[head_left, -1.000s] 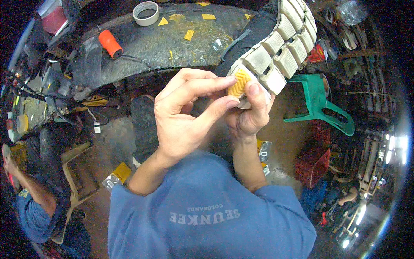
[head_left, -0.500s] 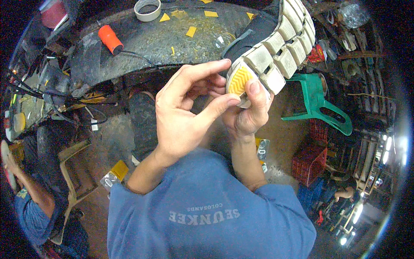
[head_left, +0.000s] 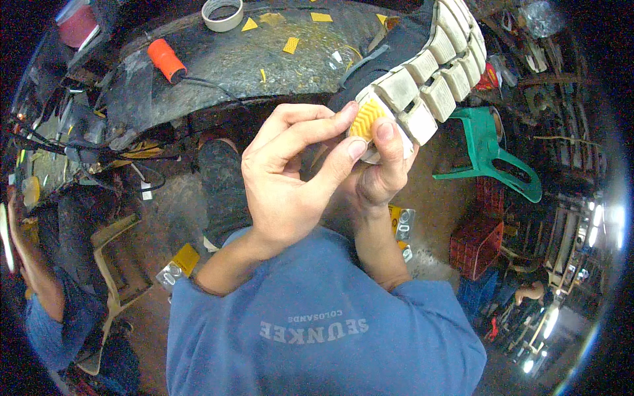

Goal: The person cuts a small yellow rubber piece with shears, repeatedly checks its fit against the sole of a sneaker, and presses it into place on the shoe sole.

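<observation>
Head view: the right hand [head_left: 384, 173] grips the heel of a black fabric shoe with a blocky off-white sole [head_left: 421, 68], sole up beside the dark scuffed worktable [head_left: 224, 66]. Its thumb presses by the yellow chevron-ribbed patch [head_left: 366, 119]! The left hand [head_left: 284, 178] curls alongside, fingertips at the patch's edge; whether they're pinching, can't tell.

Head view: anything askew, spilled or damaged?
Slightly untidy: small yellow scraps lie scattered across the dark bench, whose surface looks rough and stained. On the shoe in the right hand, the yellow zigzag heel patch contrasts oddly with the off-white sole blocks; I can't tell if it's damaged.
</observation>
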Demonstrator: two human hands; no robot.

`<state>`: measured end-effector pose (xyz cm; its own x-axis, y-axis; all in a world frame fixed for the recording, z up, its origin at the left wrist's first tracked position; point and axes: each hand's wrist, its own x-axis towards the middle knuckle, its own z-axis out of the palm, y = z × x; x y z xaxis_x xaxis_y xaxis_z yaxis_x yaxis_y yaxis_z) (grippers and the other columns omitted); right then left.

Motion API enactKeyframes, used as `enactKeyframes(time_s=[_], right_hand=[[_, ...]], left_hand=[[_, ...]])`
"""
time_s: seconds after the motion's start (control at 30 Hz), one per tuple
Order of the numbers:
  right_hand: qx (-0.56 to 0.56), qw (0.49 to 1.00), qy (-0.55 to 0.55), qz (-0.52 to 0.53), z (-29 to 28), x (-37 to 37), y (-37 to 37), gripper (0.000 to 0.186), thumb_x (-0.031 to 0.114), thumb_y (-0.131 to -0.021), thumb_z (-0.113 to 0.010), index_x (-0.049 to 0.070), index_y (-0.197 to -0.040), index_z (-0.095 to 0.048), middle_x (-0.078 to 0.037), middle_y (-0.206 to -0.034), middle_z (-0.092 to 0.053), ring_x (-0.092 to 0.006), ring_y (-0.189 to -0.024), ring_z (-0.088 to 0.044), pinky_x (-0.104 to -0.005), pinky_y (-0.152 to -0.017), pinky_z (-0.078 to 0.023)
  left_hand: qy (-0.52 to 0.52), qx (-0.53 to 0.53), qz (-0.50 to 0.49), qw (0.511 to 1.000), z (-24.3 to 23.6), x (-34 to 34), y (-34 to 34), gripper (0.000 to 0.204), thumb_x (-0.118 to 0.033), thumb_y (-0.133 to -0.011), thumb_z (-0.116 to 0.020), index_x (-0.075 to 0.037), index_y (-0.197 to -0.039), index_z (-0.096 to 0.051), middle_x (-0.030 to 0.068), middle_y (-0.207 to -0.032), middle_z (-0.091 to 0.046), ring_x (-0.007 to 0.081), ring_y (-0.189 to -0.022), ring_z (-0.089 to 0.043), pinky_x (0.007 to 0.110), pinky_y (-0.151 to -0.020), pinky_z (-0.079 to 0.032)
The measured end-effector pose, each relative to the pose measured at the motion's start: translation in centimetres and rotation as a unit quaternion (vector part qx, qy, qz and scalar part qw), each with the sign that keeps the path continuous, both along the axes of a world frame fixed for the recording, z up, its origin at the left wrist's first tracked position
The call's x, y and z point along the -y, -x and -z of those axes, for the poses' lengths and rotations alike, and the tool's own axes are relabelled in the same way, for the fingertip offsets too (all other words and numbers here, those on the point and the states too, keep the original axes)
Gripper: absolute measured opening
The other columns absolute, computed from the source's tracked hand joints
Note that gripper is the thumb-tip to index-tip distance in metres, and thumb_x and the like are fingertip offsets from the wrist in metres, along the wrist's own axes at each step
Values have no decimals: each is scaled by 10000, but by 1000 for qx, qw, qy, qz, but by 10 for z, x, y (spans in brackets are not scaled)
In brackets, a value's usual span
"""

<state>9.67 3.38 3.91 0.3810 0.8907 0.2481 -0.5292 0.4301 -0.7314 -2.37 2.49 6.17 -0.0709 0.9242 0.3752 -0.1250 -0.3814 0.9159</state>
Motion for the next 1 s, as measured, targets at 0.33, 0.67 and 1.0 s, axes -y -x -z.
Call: enactKeyframes(time_s=[0.33, 0.67, 1.0], right_hand=[[91, 992, 17, 91, -9, -3, -1, 472, 56, -873, -709, -39, -1311, -560, -143, -1154, -692, -245, -1017, -705, -381, -929, -567], [32, 997, 43, 55, -24, 0, 0, 527, -37, -844, -745, 24, -1301, -491, -113, -1135, -687, -228, -1002, -711, -340, -895, -569], [113, 991, 74, 20, -21, 10, -10, 297, 18, -894, -723, 93, -1181, -733, -146, -1287, -603, -282, -1177, -653, -383, -1026, -509]], left_hand=[[89, 103, 144, 980, 0, -12, 12, 253, -57, -980, -677, 16, -1215, -733, 98, -1138, -670, 136, -1031, -650, 259, -905, -524], [78, 88, 131, 984, -9, -12, 10, 347, 3, -923, -741, -10, -1268, -703, 71, -1078, -662, 122, -995, -669, 257, -887, -557], [15, -24, 130, 991, -11, -18, 17, 250, 3, -899, -759, -4, -1149, -740, 87, -1054, -697, 136, -944, -699, 267, -848, -582]])
